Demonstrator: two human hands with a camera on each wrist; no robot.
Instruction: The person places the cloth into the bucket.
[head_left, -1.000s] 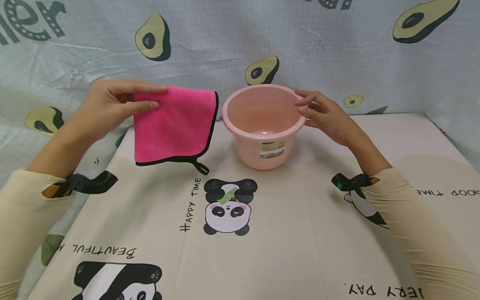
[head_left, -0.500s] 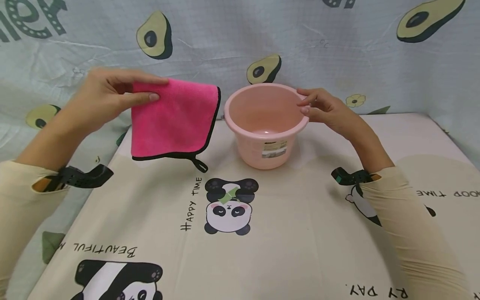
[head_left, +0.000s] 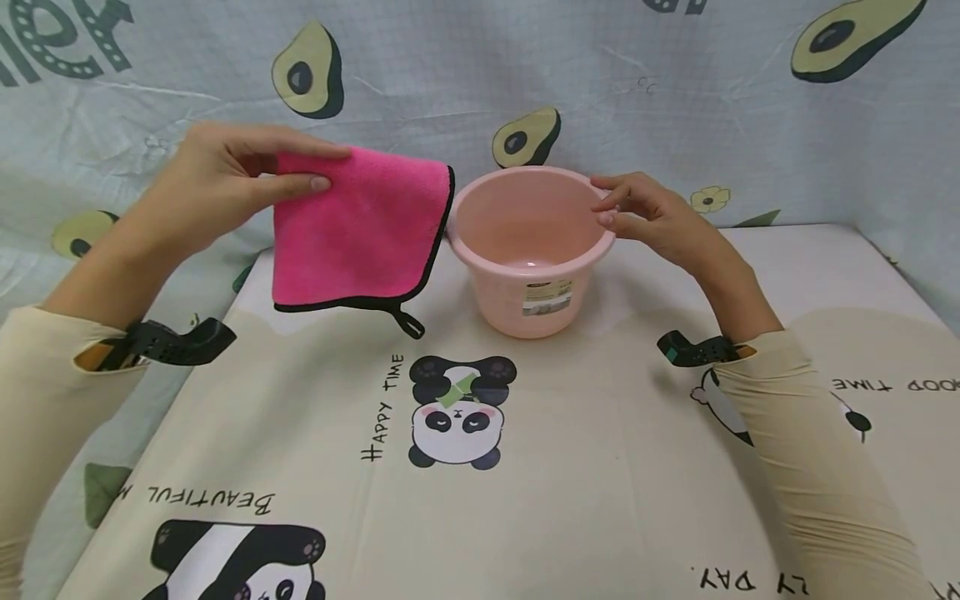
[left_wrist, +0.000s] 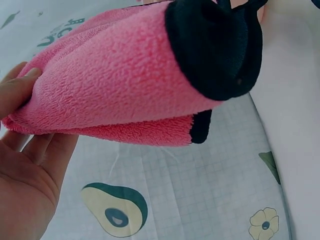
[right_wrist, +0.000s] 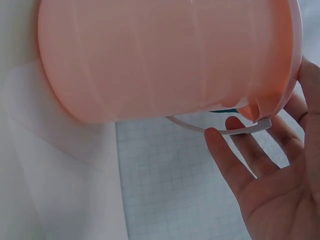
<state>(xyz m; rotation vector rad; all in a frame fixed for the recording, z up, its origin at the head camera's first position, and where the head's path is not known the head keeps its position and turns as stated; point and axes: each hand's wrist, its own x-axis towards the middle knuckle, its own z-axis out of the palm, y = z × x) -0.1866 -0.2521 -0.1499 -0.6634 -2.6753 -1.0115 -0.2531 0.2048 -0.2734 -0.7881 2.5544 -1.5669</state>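
Note:
My left hand [head_left: 217, 183] pinches a folded pink towel [head_left: 360, 229] by its upper left part and holds it up above the table. Black edging and a small black hanging loop [head_left: 408, 323] show at its lower side. The left wrist view has the thumb on one face of the plush fabric [left_wrist: 110, 75] and fingers behind it. To the towel's right stands a pale pink bucket [head_left: 495, 292], upright, with a label on its front. My right hand [head_left: 648, 217] grips its rim on the right side. A thin whitish handle [right_wrist: 242, 131] hangs behind the bucket, beside the fingers.
The table [head_left: 570, 500] has a cream cover printed with pandas and lettering. Behind it hangs a pale curtain [head_left: 420, 75] with avocado prints. Black camera mounts [head_left: 183, 343] sit at both wrists.
My left hand has lifted the towel, and it now sits slightly further right, its edge close to the bucket's rim. The bucket and my right hand have stayed nearly in place.

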